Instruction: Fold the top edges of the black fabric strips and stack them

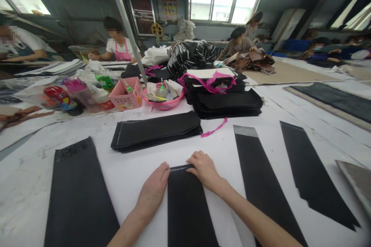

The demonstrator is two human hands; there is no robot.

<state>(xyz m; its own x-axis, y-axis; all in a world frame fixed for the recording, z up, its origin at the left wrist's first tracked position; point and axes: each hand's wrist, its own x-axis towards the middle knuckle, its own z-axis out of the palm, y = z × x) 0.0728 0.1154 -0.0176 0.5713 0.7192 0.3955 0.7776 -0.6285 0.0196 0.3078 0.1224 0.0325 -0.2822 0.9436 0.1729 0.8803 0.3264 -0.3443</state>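
Observation:
Directly in front of me a long black strip of material (188, 208) lies on the white table, with a thin pale line along its far edge. At its far left corner, my left hand (153, 190) has thumb and fingers closed on the edge. My right hand (205, 170) pinches the far right corner, thumb on top and fingers curled beyond the edge. On the left lies a wider black piece (78, 197) with a rough dark band at its far end. To the right is another black strip (265, 185) with a grey band across its tip.
Behind my hands sits a stack of black pieces (158, 129), with a taller stack (228, 102) tied in pink further back. A pink basket (166, 104), a pink box (126, 96) and bottles stand left. A notched black piece (315, 173) lies right. Several people work beyond.

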